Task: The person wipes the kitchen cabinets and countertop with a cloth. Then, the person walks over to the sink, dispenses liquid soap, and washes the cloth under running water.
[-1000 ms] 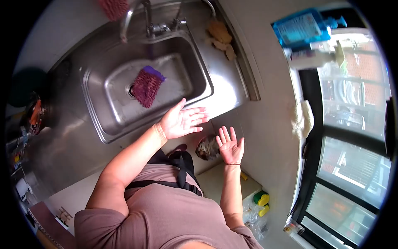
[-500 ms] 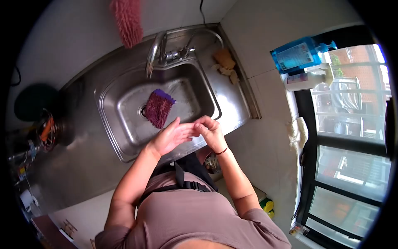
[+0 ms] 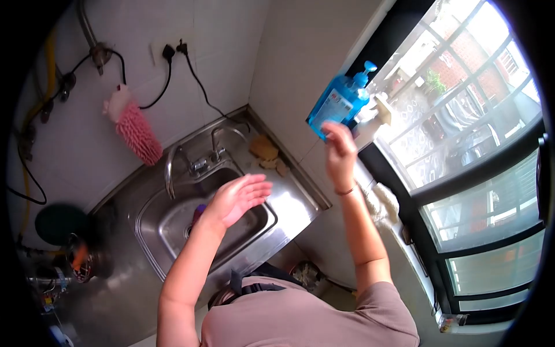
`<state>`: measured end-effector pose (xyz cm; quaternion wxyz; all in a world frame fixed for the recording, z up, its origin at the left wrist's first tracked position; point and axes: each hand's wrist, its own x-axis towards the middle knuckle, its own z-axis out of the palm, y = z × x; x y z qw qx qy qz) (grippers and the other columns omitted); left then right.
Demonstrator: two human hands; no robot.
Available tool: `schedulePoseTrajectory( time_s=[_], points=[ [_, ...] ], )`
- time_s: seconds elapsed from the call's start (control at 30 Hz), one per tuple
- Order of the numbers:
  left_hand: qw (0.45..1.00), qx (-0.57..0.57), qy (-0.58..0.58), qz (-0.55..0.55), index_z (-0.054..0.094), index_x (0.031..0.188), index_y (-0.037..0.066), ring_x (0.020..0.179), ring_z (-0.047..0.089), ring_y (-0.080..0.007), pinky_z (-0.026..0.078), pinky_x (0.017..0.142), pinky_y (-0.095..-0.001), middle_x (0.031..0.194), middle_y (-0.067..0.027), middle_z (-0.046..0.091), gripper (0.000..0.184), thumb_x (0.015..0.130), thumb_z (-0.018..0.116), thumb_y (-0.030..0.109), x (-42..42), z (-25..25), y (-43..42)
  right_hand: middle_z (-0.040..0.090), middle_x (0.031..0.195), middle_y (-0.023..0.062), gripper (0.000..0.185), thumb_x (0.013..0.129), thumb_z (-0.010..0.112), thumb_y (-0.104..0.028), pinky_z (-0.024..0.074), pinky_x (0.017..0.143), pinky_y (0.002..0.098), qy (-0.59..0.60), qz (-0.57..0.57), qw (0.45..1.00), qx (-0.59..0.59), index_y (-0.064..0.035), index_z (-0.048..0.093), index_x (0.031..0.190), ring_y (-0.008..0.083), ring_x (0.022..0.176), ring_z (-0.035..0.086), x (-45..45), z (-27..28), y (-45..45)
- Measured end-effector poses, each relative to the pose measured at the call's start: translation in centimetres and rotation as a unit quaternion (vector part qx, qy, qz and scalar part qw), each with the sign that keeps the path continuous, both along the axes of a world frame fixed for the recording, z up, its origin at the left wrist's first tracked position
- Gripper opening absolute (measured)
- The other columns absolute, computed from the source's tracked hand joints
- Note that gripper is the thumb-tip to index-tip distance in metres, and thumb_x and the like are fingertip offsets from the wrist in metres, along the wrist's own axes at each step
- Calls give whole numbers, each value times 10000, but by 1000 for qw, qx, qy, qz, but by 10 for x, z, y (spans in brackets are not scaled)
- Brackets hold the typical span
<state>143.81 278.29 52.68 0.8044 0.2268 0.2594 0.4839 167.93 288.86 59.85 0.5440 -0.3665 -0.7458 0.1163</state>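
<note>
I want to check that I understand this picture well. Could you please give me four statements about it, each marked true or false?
1. The right hand is near the blue pump bottle. True.
2. The left hand grips the faucet. False: the left hand is open above the sink.
3. A pink shaggy mitt hangs by the wall. True.
4. The bracelet is on the left wrist. False: the bracelet is on the right wrist.

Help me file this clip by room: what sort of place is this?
Probably a kitchen, perhaps a home one, though a utility room is possible: a stainless-steel sink with a chrome faucet is set in a metal counter, and a blue pump bottle is by the window.
</note>
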Motion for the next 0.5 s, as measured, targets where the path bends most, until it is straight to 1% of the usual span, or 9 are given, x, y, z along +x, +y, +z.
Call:
schedulePoseTrajectory(
  time_s=[0.07,0.13,0.2,0.23,0.27,0.3,0.33,0.43,0.5],
  points=[
    [996,9,-77,-43,422,1210,-58,1087,527,-283,436,925,-379,1198,-223,507,414,960,324,257,32,35,48,601,1028,153,305,771,435,115,445,855,320,-41,-72,991,102,-11,597,997,279,955,589,30,45,39],
    [992,26,-100,-66,418,1198,-72,1093,523,-287,440,929,-385,1187,-226,510,407,960,317,243,65,72,94,607,1046,143,290,793,427,82,460,824,326,-66,-132,980,132,-16,606,1000,287,951,595,47,90,67],
    [993,17,-100,-56,426,1157,-92,1078,531,-307,450,919,-398,1151,-245,519,385,955,315,216,99,105,136,614,1042,115,280,809,427,50,470,795,324,-100,-145,976,130,-28,614,1002,282,926,605,61,118,98],
    [994,-4,-104,-38,428,1140,-97,1074,530,-322,454,914,-410,1142,-254,519,376,951,319,208,114,123,154,624,1014,103,265,816,429,37,471,787,318,-117,-131,976,125,-40,632,967,281,895,612,67,125,115],
    [994,-12,-105,-25,425,1130,-108,1073,526,-342,454,914,-431,1140,-268,512,376,949,319,204,128,133,175,637,992,106,269,822,437,54,466,807,281,-135,-103,982,87,-44,650,956,241,925,614,73,129,127],
    [995,-12,-102,-11,410,1129,-121,1071,521,-362,443,928,-455,1127,-274,509,379,949,303,195,140,146,190,639,967,96,274,802,436,57,473,784,302,-164,-110,976,94,-49,659,920,256,891,617,73,133,132],
    [995,-8,-102,-7,410,1129,-121,1071,521,-362,443,928,-455,1127,-274,509,379,949,303,195,150,156,204,642,943,87,280,781,434,60,481,760,323,-191,-118,969,102,-54,669,884,272,858,621,73,136,137],
    [991,-30,-128,19,404,1109,-128,1064,514,-395,436,937,-477,1119,-294,496,366,947,277,174,171,173,238,641,943,86,291,751,442,71,486,754,324,-178,-90,974,104,-51,675,875,268,862,621,76,135,141],
    [990,-35,-133,-9,382,1123,-107,964,556,-376,462,892,-470,1119,-292,469,362,946,257,183,178,180,253,642,944,88,295,740,444,74,487,756,319,-173,-80,975,110,-48,674,878,267,863,622,76,132,139]
  ],
)
